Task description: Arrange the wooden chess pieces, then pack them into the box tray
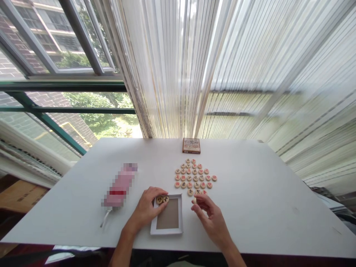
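The left hand (147, 205) curves its fingers around two xiangqi pieces (166, 199) at the far-left corner of a shallow tray (180, 216), grip unclear; the right hand (211, 218) pinches another piece (194, 200); beyond, rows of pieces (195, 178), then a printed box (191, 145), lie on the bench (250, 204).

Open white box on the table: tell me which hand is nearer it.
Left. The left hand reaches over the far left corner of the white box, holding two xiangqi pieces; the right hand is off beyond its right edge, pinching another piece.
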A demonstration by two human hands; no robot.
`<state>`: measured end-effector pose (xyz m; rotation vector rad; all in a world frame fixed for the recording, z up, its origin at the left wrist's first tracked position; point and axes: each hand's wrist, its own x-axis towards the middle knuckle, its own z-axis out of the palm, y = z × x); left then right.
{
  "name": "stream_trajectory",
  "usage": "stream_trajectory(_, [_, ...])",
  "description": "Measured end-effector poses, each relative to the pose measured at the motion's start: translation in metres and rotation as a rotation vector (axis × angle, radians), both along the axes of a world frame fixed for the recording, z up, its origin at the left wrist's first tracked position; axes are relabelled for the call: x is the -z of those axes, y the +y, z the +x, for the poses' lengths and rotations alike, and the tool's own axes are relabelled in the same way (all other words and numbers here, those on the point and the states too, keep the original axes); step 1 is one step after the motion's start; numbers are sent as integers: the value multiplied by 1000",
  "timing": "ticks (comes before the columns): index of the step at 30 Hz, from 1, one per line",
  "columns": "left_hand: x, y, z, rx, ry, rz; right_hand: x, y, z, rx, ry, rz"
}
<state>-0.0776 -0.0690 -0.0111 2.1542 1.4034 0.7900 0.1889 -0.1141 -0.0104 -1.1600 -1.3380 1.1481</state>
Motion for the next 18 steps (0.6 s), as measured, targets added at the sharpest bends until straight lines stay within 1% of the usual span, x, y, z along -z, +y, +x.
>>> stream_trajectory(6, [0, -1, 1, -3, -6, 12, -3, 2, -19, -58, 14, 8])
stream_trajectory(10, [1, -1, 1, -3, -16, 0, -7, 0, -26, -81, -17, 23])
stream_trajectory(12, [1, 0, -1, -17, -59, -29, -8, -1, -27, -92, -33, 34])
stream_trajectory(15, [-3, 1, -6, -48, -163, -83, -9, -2, -28, -92, -54, 52])
stream_trajectory(18, [-12, 0, -7, -85, -217, -76, -8, -1, -29, -88, -63, 73])
